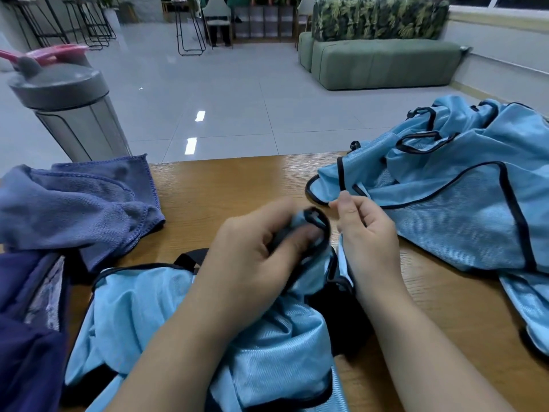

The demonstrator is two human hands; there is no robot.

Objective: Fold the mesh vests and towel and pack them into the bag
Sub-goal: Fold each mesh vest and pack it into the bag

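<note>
Single head-worn view, looking forward and down. Close above the wooden table (231,185); tiled floor and sofa (383,65) beyond its far edge.

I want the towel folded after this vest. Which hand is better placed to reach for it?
Left, probably. The towel lies crumpled at the table's left, on the left hand's side. The right hand sits toward the piled vests. Both now grip the near vest.

**Vests, towel and bag on the wooden table**

A light-blue mesh vest with black trim (142,307) lies crumpled at the near edge. More light-blue black-trimmed vests (463,203) are heaped at the right. A crumpled blue-purple terry towel (74,203) lies at the left, beside an open dark navy fabric bag (26,337).
</note>
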